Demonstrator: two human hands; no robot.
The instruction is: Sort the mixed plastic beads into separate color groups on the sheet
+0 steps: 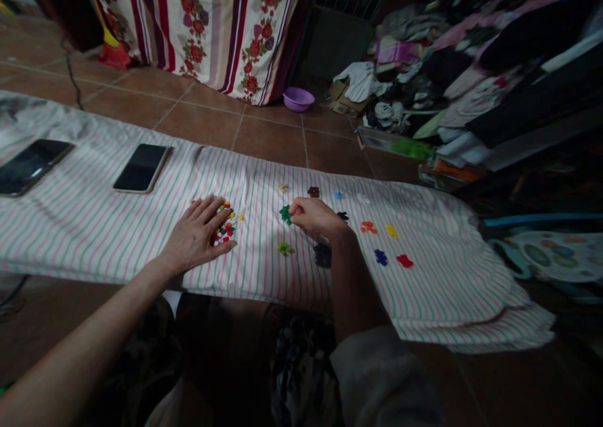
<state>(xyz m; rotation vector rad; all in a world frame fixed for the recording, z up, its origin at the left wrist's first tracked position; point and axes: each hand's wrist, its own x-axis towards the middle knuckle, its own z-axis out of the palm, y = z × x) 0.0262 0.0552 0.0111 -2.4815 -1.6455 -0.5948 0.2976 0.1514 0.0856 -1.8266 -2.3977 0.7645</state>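
Palm down, my left hand (200,232) lies with fingers spread over a pile of small mixed-colour pieces (227,231), too small to name surely. My right hand (318,216) is closed in a pinch at the edge of a dark green pile (285,214). Anything between its fingertips is hidden. Around it are sorted piles: light green (284,248), beige (283,188), brown (313,191), blue (338,195), white (363,198), orange (369,227), yellow (391,230), navy (380,257) and red (405,260). My right wrist partly covers two black piles (323,255).
A striped cloth (254,270) covers the long, low surface. Two dark-screened phones, one nearer (142,168) and one farther left (32,166), lie on it. Beyond are a purple basin (298,99), a floral curtain (211,31) and heaped clothes (424,56). A patterned stool (556,254) stands at right.
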